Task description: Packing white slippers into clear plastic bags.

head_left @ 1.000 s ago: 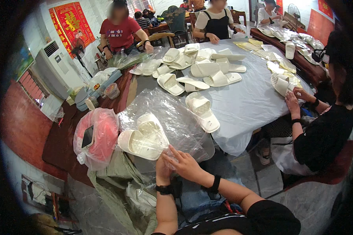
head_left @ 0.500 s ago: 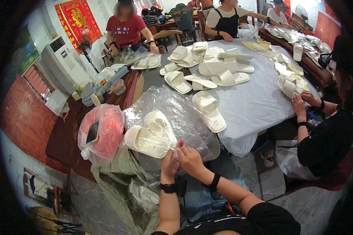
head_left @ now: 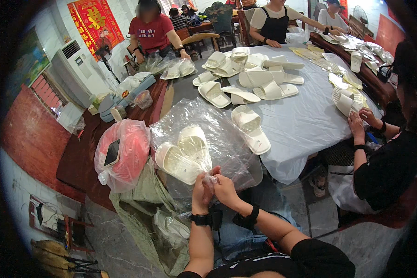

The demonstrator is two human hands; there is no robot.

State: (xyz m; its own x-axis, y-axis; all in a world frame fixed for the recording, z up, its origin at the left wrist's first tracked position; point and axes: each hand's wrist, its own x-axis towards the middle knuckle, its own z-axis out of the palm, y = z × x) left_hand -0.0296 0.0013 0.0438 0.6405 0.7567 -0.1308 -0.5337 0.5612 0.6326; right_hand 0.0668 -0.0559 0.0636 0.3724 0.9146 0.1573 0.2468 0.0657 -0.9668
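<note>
A pair of white slippers (head_left: 183, 155) lies side by side inside a clear plastic bag at the near edge of the table. Below their heels, the bag's mouth is bunched together. My left hand (head_left: 201, 192) and my right hand (head_left: 223, 189) meet there, both closed on the gathered film of the plastic bag (head_left: 234, 162). Part of the fingers is hidden behind the film and each other. Beyond the bag, to the right, a single white slipper (head_left: 251, 129) rests on the table covering.
More loose white slippers (head_left: 245, 76) are heaped farther back on the table (head_left: 306, 120). At left sit a pink-filled bag (head_left: 127, 169) and a phone (head_left: 112, 153). A green woven sack (head_left: 141, 213) hangs below. Co-workers sit at the right and far side; one's hands (head_left: 359, 121) hold a slipper.
My hands have drawn the bag's mouth into a tighter bunch. The view has shifted slightly, and the slippers in the bag look nearly unchanged.
</note>
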